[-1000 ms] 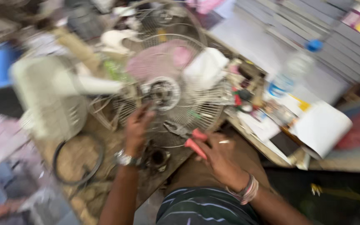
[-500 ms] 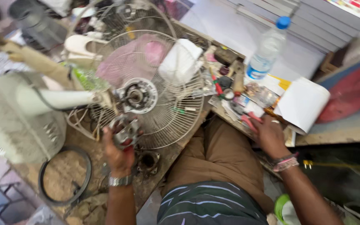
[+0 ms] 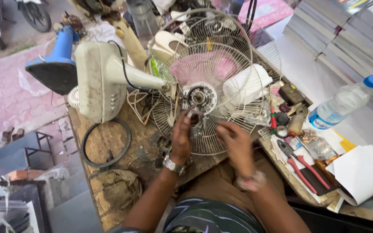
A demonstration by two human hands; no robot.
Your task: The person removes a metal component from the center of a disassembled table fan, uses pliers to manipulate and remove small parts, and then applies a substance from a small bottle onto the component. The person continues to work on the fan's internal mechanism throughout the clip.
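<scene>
With the round wire fan guard (image 3: 221, 92) lying bared on the cluttered wooden desk (image 3: 109, 142), the left hand (image 3: 182, 133) clasps a small grey metal part (image 3: 195, 123) below the hub, the right hand (image 3: 238, 144) hovering loose-fingered alongside, red-handled pliers (image 3: 301, 166) unused nearby.

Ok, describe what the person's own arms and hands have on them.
Both forearms are bare, with no sleeves reaching them and no gloves. The left hand has a silver metal wristwatch at the wrist. The right hand has a band or bracelets at the wrist, pale and reddish, too blurred to tell apart. Fingers look grimy; rings cannot be made out.
</scene>
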